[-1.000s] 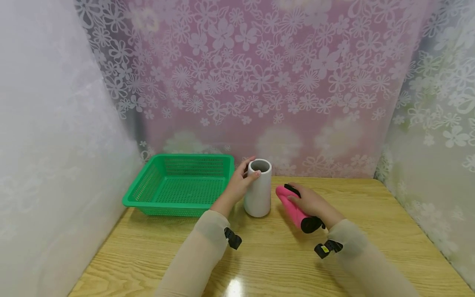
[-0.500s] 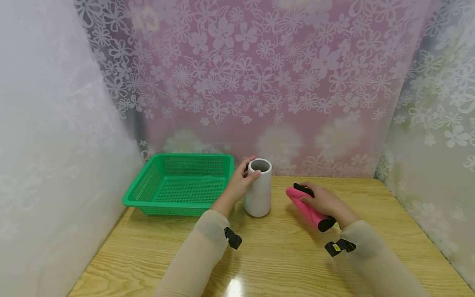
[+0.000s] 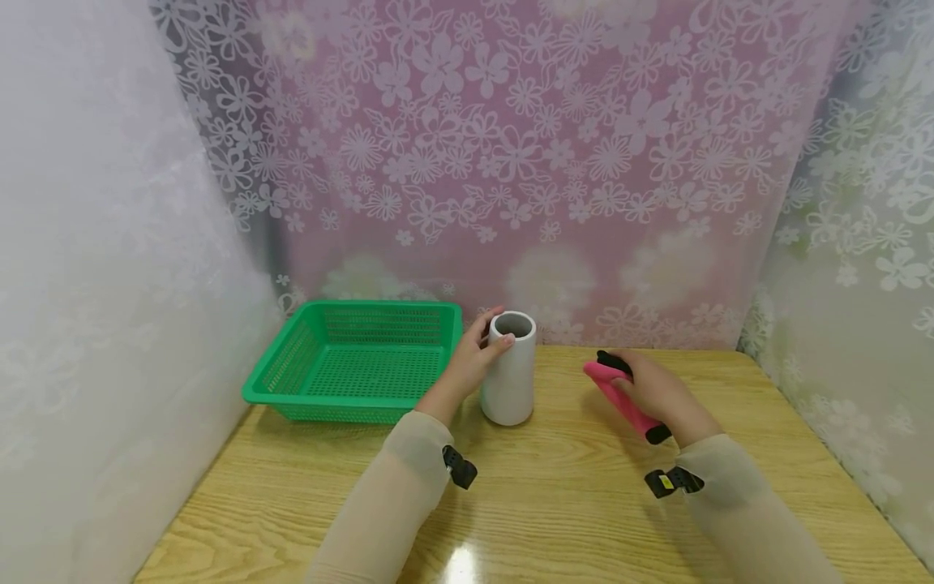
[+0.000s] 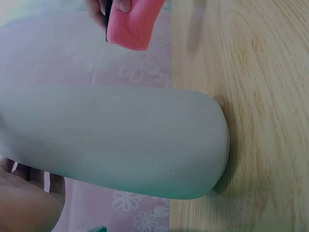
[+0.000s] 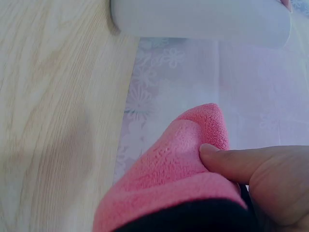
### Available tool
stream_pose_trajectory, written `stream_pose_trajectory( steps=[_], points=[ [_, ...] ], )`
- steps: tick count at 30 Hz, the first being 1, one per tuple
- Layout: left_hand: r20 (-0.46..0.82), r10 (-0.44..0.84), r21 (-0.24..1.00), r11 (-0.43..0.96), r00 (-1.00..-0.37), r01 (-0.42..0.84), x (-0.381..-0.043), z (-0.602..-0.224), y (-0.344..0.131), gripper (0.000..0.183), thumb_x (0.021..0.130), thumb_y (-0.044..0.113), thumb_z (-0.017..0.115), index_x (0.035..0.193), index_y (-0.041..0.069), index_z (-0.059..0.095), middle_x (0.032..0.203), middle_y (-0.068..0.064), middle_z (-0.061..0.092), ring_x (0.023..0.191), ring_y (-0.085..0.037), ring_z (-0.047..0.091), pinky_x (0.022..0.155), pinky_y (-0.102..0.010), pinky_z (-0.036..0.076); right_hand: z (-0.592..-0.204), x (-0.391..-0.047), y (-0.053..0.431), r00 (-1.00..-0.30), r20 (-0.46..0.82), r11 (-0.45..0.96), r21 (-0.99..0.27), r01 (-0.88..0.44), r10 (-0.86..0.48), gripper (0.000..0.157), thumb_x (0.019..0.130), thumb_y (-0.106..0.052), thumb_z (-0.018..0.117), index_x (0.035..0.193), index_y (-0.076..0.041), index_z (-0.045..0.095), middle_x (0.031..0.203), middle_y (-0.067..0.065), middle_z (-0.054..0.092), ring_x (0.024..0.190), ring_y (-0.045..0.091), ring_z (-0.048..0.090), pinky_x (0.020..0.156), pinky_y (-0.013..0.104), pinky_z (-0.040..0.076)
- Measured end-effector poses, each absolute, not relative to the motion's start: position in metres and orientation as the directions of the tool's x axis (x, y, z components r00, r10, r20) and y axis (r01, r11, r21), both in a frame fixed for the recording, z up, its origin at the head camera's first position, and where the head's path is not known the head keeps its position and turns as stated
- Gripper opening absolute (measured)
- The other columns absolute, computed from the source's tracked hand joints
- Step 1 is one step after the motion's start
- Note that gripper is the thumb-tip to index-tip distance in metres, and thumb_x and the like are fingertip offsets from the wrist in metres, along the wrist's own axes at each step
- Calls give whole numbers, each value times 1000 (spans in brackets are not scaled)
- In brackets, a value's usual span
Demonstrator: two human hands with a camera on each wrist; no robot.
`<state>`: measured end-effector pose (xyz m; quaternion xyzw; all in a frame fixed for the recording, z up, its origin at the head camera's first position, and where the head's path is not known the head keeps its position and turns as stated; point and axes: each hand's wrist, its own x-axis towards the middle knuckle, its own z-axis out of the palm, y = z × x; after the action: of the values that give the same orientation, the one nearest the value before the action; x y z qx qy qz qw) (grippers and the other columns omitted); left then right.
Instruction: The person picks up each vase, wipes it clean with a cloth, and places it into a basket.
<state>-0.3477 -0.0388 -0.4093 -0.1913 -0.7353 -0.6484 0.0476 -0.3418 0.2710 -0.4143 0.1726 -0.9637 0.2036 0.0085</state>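
Observation:
A tall white vase point(image 3: 508, 381) with an open round top stands upright on the table. My left hand point(image 3: 472, 357) grips it near the rim, thumb at the front and fingers on the far side. In the left wrist view the vase point(image 4: 116, 140) fills the middle, and part of my left hand point(image 4: 29, 203) shows below it. To the right, my right hand point(image 3: 660, 395) holds a folded pink fleecy cloth point(image 3: 620, 396) with black parts, apart from the vase. In the right wrist view my thumb presses into the pink cloth point(image 5: 169, 154); the other fingers are mostly hidden.
A green plastic basket point(image 3: 379, 377) with perforated sides stands left of the vase, with nothing inside. Beneath everything is a wood-grain table point(image 3: 554, 511). A floral curtain point(image 3: 547, 162) hangs behind, and pale sheets hang on both sides.
My right hand has moved to the right, away from the vase, carrying the pink cloth slightly upward. The left hand and the vase keep their place.

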Motion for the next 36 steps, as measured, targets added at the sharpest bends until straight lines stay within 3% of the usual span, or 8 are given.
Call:
stream_pose_trajectory(
  steps=[6, 16, 23, 26, 31, 36],
  points=[
    [317, 225, 937, 75, -921, 341, -348, -409, -38, 61, 103, 16, 58, 157, 6, 30, 153, -20, 41, 138, -39, 43, 110, -54, 37, -417, -345, 276, -952, 96, 895, -325, -305, -290, 55, 101, -15, 60, 151, -2, 40, 141, 32, 48, 114, 47, 58, 80, 59, 50],
    [301, 217, 942, 86, -929, 326, -345, -407, -39, 59, 102, 21, 60, 156, 14, 36, 152, -15, 43, 137, -36, 44, 110, -53, 38, -427, -355, 296, -966, 107, 927, -274, -256, -236, 54, 100, -12, 61, 149, -1, 41, 137, 34, 50, 106, 48, 60, 75, 58, 50],
    [291, 213, 945, 92, -933, 315, -348, -411, -38, 60, 102, 25, 61, 156, 19, 36, 153, -11, 42, 139, -33, 43, 110, -52, 38, -437, -359, 312, -976, 82, 936, -277, -216, -201, 56, 100, -15, 61, 150, -1, 39, 138, 36, 47, 98, 43, 61, 65, 49, 50],
    [298, 212, 942, 92, -931, 323, -348, -410, -38, 59, 102, 24, 61, 155, 18, 37, 153, -11, 42, 139, -34, 43, 110, -52, 38, -442, -362, 315, -979, 75, 938, -280, -205, -191, 55, 101, -15, 60, 149, 1, 40, 138, 36, 48, 100, 44, 60, 68, 51, 50],
    [300, 217, 941, 92, -929, 326, -348, -410, -38, 59, 102, 23, 61, 156, 18, 36, 153, -12, 42, 139, -34, 42, 110, -52, 37, -450, -362, 321, -984, 60, 944, -277, -179, -169, 50, 100, -11, 59, 145, 4, 44, 135, 36, 49, 115, 53, 53, 82, 65, 48],
    [305, 211, 940, 92, -929, 330, -347, -409, -38, 58, 103, 21, 59, 155, 15, 36, 152, -14, 43, 138, -34, 44, 111, -51, 37, -459, -363, 322, -986, 39, 951, -261, -166, -162, 50, 99, -11, 59, 146, 2, 44, 134, 36, 50, 114, 54, 54, 81, 67, 48]
  ],
)
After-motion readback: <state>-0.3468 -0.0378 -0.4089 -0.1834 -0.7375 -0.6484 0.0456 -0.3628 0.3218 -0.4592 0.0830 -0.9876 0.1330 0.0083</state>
